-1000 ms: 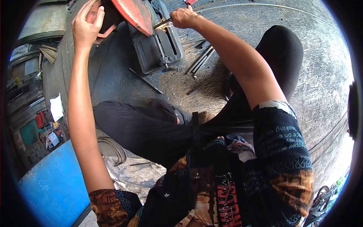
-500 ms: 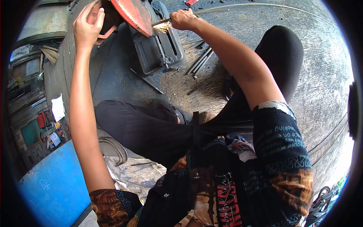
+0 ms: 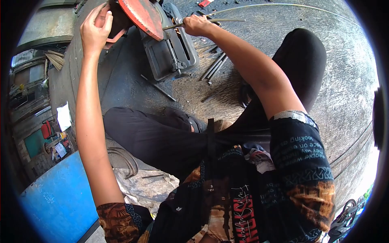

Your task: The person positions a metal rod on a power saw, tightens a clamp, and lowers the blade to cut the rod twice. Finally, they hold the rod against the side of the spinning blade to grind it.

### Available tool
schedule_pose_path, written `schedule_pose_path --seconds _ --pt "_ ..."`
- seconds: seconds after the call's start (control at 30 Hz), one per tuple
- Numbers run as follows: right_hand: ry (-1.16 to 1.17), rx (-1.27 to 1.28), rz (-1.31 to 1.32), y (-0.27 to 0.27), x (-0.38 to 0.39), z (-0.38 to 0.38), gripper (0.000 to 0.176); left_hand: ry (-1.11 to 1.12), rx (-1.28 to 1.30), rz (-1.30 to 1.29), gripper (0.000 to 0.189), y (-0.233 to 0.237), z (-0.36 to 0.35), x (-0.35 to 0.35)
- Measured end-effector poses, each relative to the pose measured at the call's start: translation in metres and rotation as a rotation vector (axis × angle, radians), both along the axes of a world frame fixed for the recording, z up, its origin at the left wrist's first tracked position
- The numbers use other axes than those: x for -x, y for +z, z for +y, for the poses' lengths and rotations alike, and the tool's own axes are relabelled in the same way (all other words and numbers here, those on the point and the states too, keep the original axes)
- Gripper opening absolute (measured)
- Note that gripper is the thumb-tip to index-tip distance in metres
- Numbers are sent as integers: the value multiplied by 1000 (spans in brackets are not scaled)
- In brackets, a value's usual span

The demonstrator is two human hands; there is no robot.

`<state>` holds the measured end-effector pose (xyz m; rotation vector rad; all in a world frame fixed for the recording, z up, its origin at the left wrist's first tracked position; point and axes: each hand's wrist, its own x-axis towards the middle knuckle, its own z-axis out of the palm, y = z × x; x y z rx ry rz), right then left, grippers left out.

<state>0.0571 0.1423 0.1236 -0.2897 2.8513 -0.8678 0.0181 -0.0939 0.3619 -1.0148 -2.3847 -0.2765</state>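
Note:
My left hand [image 3: 95, 29] is closed around the handle [image 3: 100, 18] of a cut-off saw at the top of the view. The saw's red blade guard [image 3: 144, 17] leans over its dark metal base [image 3: 164, 60], which carries a clamp screw [image 3: 175, 60]. My right hand [image 3: 197, 25] grips a thin metal rod [image 3: 231, 20]. One end of the rod reaches the guard's lower edge, and the other sticks out to the right of my fist. Where the rod meets the disc is hidden by the guard.
Several cut rods [image 3: 214, 67] lie on the floor right of the base. A single rod [image 3: 158, 87] lies nearer my feet. A long thin strip [image 3: 283, 5] curves across the top right. A red object [image 3: 205, 3] lies beyond the saw. A blue panel [image 3: 60, 194] stands lower left.
Sparks beside the saw have stopped. The rod's free end now shows to the right of my right fist, which has barely shifted. My left hand stays on the handle.

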Motion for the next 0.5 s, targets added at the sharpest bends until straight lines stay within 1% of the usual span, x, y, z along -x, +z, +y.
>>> schedule_pose_path --seconds 0.03,0.17,0.2,0.23,0.27,0.3,0.33,0.37,0.43,0.47,0.5 --pt "-4 30 -12 3 -1 2 35 2 -1 4 31 0 0 -1" --pt "4 3 -18 10 1 28 33 71 -49 17 29 -2 0 -4" --pt "3 2 61 8 2 36 30 53 -86 21 31 -2 0 -3" --pt "4 -15 76 13 3 46 30 34 -125 26 32 -2 1 -3" --pt "16 15 113 20 5 56 28 60 -152 65 26 -4 2 -4" --pt "31 47 151 27 8 65 25 90 -162 62 26 -4 2 -5" --pt "-42 51 213 46 -3 71 23 101 -167 78 25 -4 2 -4" --pt "-15 92 230 57 -3 80 23 110 -170 90 25 -5 2 -4" --pt "-31 100 268 80 -11 98 27 111 -198 108 24 -4 3 -6" --pt "-31 82 285 91 -17 103 27 155 -209 69 24 -4 3 -9" --pt "-125 113 298 103 -22 107 28 201 -218 27 24 -4 3 -12"
